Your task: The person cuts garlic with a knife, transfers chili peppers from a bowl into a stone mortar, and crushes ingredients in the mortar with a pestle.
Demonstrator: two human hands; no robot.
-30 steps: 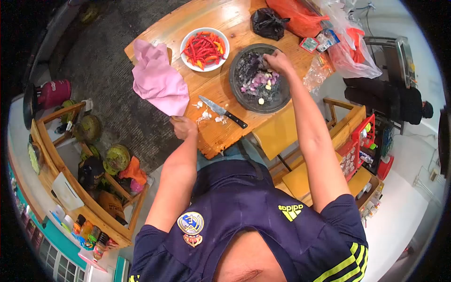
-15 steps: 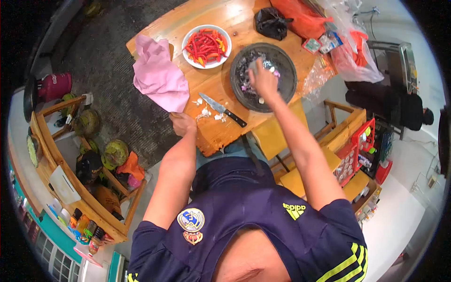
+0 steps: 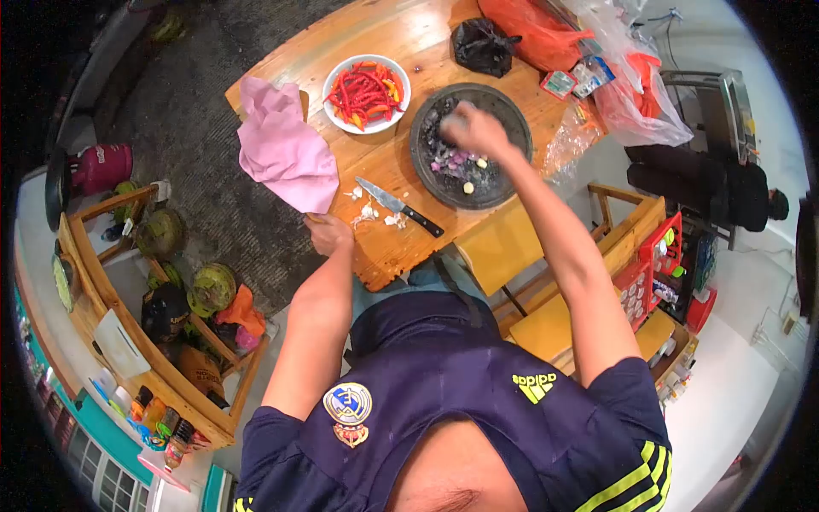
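Observation:
My right hand (image 3: 474,131) is closed over a greyish stone pestle (image 3: 449,129), mostly hidden and blurred, inside a wide dark stone mortar (image 3: 519,154). Chopped purple shallots (image 3: 452,160) and whole peeled garlic cloves (image 3: 468,188) lie in the mortar, nearer my body than the hand. My left hand (image 3: 330,233) grips the near left edge of the wooden table (image 3: 384,263), just below a crumpled pink cloth (image 3: 286,145). Between the hands lies a black-handled knife (image 3: 399,206) beside white garlic skins (image 3: 367,212).
A white bowl (image 3: 328,113) of red and orange chillies (image 3: 367,92) stands behind the knife. Along the far right are a black plastic bag (image 3: 483,46), an orange bag (image 3: 533,38) and clear plastic (image 3: 573,136). A yellow stool (image 3: 499,252) stands below the table's right side.
My right hand has shifted slightly left within the mortar, uncovering more shallots and garlic. My left hand stays at the table edge. The camera view has moved a little.

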